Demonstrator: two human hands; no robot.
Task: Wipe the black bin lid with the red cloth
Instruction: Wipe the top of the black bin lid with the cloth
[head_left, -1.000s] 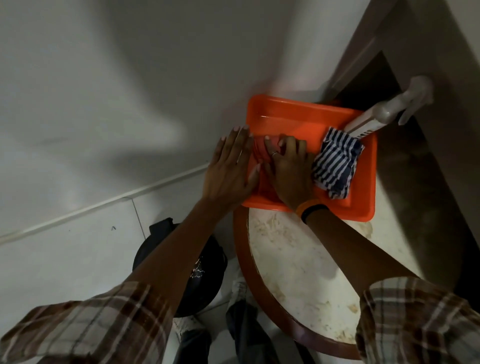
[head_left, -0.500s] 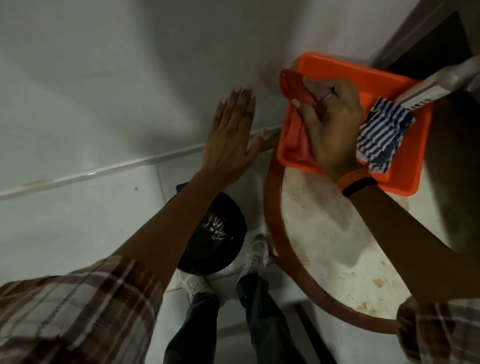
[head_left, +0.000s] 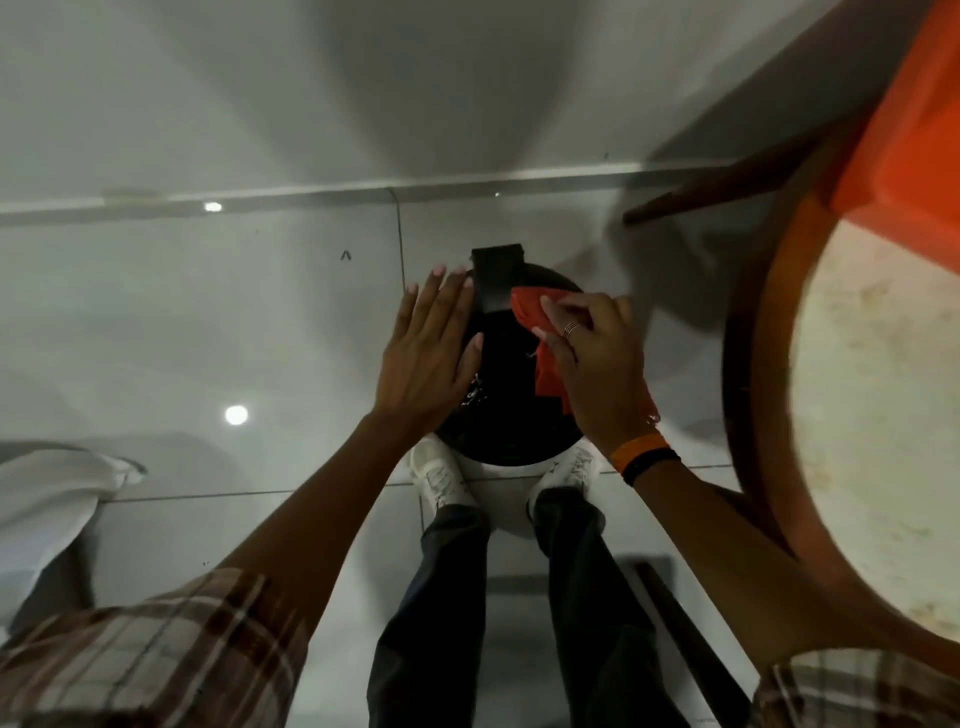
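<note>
Black bin lid (head_left: 506, 384), round, glossy, white-flecked

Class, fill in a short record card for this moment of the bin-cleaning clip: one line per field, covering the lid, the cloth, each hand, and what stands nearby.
Bin lid: black bin lid, round, closed, on the tiled floor near the wall
Cloth: red cloth, bunched, over the lid's far right part
Right hand: right hand grips the cloth
Left hand: left hand open and flat, over the lid's left edge; contact unclear
Nearby: round table at right, carrying an orange tray
Feet: white shoes just behind the bin
</note>
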